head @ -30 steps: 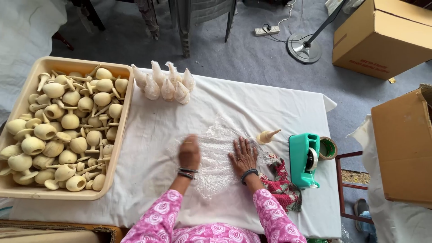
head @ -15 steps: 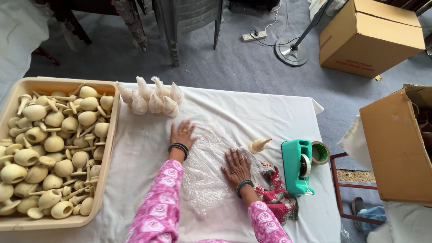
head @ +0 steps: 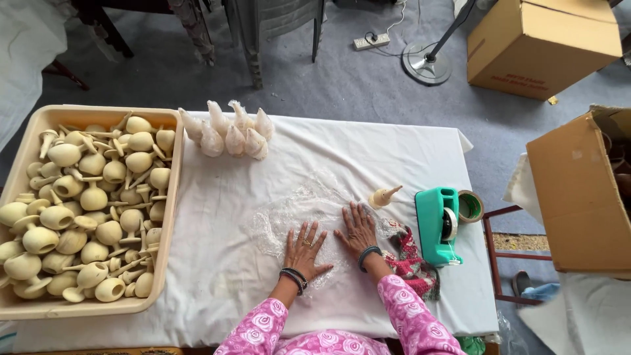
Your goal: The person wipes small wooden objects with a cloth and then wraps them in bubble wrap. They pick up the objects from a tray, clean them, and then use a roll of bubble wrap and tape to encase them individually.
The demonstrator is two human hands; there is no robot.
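Observation:
My left hand and my right hand lie flat, fingers spread, on a sheet of clear bubble wrap spread over the white tablecloth. Neither hand holds anything. Just beyond my right hand lies one small cream spinning-top-shaped piece. Several pieces wrapped in clear plastic stand in a cluster at the table's far side.
A beige tray full of several cream wooden tops fills the left. A teal tape dispenser, a tape roll and red patterned cloth lie right. Cardboard boxes stand right; a fan base and chair legs beyond.
Both hands slid over the bubble wrap, smoothing it; the left drew back toward me and the right moved slightly outward. The camera shifted a little.

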